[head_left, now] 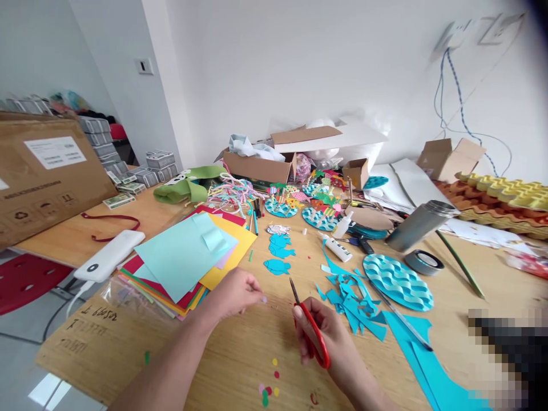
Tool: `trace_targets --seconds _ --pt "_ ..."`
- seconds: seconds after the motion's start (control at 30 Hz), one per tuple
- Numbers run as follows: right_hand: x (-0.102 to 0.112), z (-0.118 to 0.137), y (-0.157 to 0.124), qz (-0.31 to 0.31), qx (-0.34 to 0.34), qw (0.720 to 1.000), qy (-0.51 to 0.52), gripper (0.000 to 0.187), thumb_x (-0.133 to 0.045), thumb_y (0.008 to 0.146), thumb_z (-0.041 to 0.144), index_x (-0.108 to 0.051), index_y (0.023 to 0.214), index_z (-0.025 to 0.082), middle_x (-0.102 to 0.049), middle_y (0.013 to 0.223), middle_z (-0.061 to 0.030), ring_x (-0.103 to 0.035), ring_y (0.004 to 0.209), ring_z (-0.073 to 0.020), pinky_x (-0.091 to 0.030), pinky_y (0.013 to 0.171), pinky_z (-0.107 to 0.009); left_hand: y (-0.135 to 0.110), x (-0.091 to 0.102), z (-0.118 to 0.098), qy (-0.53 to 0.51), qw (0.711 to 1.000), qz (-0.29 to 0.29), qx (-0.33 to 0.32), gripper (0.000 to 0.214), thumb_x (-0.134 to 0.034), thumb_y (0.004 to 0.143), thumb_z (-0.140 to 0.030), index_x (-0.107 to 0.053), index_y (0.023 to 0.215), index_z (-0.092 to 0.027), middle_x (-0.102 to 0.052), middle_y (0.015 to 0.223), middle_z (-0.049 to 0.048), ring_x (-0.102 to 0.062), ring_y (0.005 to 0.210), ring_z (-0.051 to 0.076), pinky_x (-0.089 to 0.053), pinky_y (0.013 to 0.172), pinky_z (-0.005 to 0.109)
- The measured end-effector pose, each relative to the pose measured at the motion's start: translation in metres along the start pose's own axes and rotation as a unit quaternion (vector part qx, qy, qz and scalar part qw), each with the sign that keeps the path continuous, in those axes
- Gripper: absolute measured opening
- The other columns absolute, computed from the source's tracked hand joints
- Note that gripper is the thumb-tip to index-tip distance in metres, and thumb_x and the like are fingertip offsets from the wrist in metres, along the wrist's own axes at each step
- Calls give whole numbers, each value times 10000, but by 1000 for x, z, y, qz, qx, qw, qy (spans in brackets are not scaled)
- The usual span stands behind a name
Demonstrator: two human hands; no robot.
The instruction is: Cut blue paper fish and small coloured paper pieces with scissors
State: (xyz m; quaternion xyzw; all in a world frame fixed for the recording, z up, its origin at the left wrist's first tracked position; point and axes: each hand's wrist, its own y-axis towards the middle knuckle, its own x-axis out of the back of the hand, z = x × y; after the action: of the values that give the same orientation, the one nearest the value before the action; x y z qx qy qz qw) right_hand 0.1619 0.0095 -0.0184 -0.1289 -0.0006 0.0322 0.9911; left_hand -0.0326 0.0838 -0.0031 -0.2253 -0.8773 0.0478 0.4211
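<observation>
My right hand [331, 337] grips red-handled scissors [309, 325], blades closed and pointing away from me over the wooden table [240, 354]. My left hand [233, 292] is pinched on a tiny pale paper piece [264, 298] just left of the blades. Blue paper fish cutouts [279, 251] lie beyond my hands. Blue paper scraps [349, 299] lie to the right of the scissors. Small coloured paper dots [269, 385] sit near the front edge.
A stack of coloured paper sheets [184, 257] lies left, with a white power bank [109, 256] beside it. A blue wave disc [398, 281], tape roll [423, 261], metal flask [417, 225], glue bottle [336, 246], cardboard boxes [261, 165] and finished fish crafts [308, 202] crowd the back.
</observation>
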Motion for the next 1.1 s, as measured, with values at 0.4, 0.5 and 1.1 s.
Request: trace_targets --seconds 0.4,0.5,1.1 --pt "3 -2 0 -2 -1 1000 -5 472 -717 692 593 -443 663 210 -523 395 83 -501 276 -95 -318 303 -161 -9 -1 -11 250 961 -111 50 208 -515 820 -197 -703 739 -162 -722 785 136 -686 783 275 -455 641 316" --pt "3 -2 -1 -3 -7 1000 -7 481 -712 689 606 -441 665 210 -525 394 83 -494 272 -91 -309 300 -158 -12 -6 -14 280 953 -107 48 228 -484 848 -185 -709 823 -150 -722 823 147 -689 826 275 -477 674 322" --pt "1 4 -2 -1 1 1000 -26 498 -663 700 662 -428 672 224 -506 388 86 -490 295 -105 -353 323 -192 -4 -6 -10 45 988 -147 33 218 -526 845 -271 -719 783 -190 -743 744 63 -676 730 201 -453 664 259"
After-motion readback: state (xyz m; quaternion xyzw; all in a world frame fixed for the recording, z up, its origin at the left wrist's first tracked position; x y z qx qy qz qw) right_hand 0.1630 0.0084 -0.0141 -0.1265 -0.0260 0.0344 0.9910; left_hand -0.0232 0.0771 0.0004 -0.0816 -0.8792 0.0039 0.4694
